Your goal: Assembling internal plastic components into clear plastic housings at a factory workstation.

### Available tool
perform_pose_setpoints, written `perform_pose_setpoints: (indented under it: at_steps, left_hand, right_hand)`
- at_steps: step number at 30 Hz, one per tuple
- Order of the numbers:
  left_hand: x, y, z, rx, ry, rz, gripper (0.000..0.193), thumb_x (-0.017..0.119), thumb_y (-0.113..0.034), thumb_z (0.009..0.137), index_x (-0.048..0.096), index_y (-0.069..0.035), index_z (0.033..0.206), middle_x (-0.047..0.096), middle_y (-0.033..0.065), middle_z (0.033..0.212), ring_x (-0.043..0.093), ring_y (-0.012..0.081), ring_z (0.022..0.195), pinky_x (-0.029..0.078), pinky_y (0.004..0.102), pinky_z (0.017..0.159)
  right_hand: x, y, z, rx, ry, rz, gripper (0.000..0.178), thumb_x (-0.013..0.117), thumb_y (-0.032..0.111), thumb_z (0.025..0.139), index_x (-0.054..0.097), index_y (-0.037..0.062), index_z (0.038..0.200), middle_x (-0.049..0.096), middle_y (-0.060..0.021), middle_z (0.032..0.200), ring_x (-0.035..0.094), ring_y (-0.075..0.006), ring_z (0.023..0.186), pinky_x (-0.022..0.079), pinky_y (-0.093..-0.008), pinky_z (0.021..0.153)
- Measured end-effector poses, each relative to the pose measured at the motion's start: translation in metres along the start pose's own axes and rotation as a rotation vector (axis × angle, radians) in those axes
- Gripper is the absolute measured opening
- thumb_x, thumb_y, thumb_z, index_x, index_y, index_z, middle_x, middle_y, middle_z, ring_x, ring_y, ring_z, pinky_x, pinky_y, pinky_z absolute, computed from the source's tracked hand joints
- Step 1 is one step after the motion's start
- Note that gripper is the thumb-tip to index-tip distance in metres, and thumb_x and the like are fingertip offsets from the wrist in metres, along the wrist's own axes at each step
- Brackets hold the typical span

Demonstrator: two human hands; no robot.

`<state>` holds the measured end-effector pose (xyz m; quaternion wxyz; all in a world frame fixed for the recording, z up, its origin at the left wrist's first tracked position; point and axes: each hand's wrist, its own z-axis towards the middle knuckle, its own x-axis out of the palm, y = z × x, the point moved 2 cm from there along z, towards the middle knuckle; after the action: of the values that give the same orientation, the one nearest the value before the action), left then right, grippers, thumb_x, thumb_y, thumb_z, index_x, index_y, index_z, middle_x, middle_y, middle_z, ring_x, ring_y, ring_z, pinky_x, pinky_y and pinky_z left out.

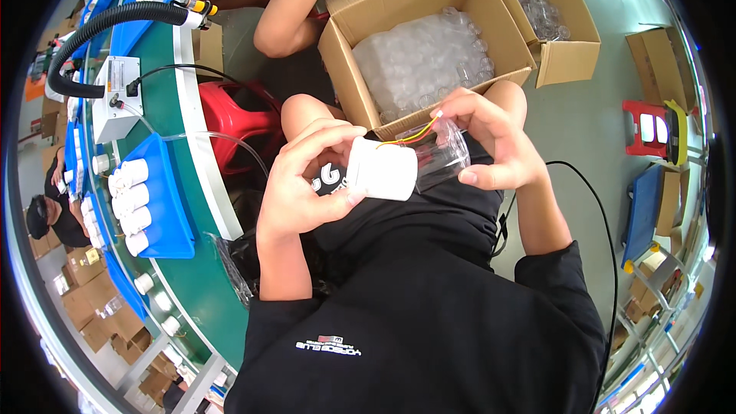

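Nearest the lens, the wearer's black shirt (429, 314) fills the lower middle, and just beyond it both hands are raised over the lap. The left hand (295, 180) is half curled, its thumb below and fingers above gripping the far-left end of a white cylinder (387, 172), which lies roughly sideways and points toward the other hand. The right hand (506, 146) is opened into a wide C, thumb at one edge and fingers at the other, with a clear cup (448, 155) held between them. Thin red and yellow wires (410, 138) run from the white cylinder to the right fingertips. The cylinder and cup sit side by side; whether they touch, I cannot tell. Beyond the knees stands a cardboard box (399, 0) loaded with clear pieces (422, 57), and next to it a second carton (567, 69) with more of them. On the left, a green tabletop (211, 276) carries a blue tray (175, 192) with a row of white parts (134, 195), near a pale device (119, 88) and a black ribbed hose (69, 46). A red stool (238, 123) stands beside the tabletop.
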<state>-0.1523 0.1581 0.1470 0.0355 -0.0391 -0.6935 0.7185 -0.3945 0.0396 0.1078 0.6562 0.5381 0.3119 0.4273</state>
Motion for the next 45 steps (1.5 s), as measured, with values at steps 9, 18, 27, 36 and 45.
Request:
perform_pose_setpoints:
  at_steps: [9, 18, 27, 36, 45]
  left_hand:
    - [0.005, 0.004, -0.020, 0.200, -0.089, 0.007, 0.063, 0.081, -0.003, 0.064, 0.056, 0.006, 0.121, 0.050, 0.0166, 0.121, 0.057, 0.0248, 0.110, 0.049, 0.0353, 0.093]
    - [0.016, 0.012, -0.025, 0.108, -0.041, 0.166, 0.067, 0.086, -0.015, 0.065, 0.058, 0.000, 0.124, 0.060, 0.0119, 0.108, 0.064, 0.0240, 0.097, 0.052, 0.0342, 0.086]
    - [0.013, 0.019, -0.033, 0.119, -0.079, 0.259, 0.070, 0.087, -0.015, 0.061, 0.059, -0.001, 0.124, 0.061, 0.0124, 0.109, 0.064, 0.0247, 0.098, 0.052, 0.0341, 0.084]
    - [0.010, 0.015, -0.040, 0.235, -0.079, 0.361, 0.065, 0.087, -0.013, 0.059, 0.062, -0.002, 0.118, 0.060, 0.0139, 0.116, 0.062, 0.0281, 0.102, 0.050, 0.0365, 0.087]
    - [0.012, 0.014, -0.041, 0.268, -0.088, 0.300, 0.064, 0.086, -0.010, 0.058, 0.063, -0.002, 0.117, 0.059, 0.0143, 0.118, 0.062, 0.0270, 0.103, 0.051, 0.0352, 0.088]
  right_hand:
    - [0.036, 0.008, -0.014, -0.235, -0.147, -0.266, 0.069, 0.080, 0.010, 0.068, 0.045, -0.0025, 0.127, 0.047, -0.0194, 0.120, 0.055, -0.0285, 0.107, 0.047, -0.0387, 0.091]
    - [0.050, 0.008, -0.009, -0.186, -0.185, -0.394, 0.065, 0.083, 0.024, 0.069, 0.055, -0.0047, 0.120, 0.059, -0.0182, 0.108, 0.061, -0.0279, 0.099, 0.049, -0.0351, 0.083]
    - [0.056, 0.005, -0.005, -0.152, -0.178, -0.409, 0.064, 0.082, 0.016, 0.068, 0.055, -0.0031, 0.122, 0.058, -0.0170, 0.112, 0.060, -0.0279, 0.099, 0.051, -0.0345, 0.082]
    - [0.064, 0.011, -0.005, -0.186, -0.192, -0.384, 0.061, 0.082, 0.009, 0.066, 0.059, 0.0013, 0.122, 0.057, -0.0159, 0.115, 0.059, -0.0298, 0.103, 0.052, -0.0372, 0.084]
    - [0.063, 0.013, -0.006, -0.196, -0.184, -0.416, 0.061, 0.082, 0.008, 0.064, 0.061, 0.0016, 0.120, 0.057, -0.0162, 0.116, 0.060, -0.0302, 0.104, 0.051, -0.0381, 0.086]
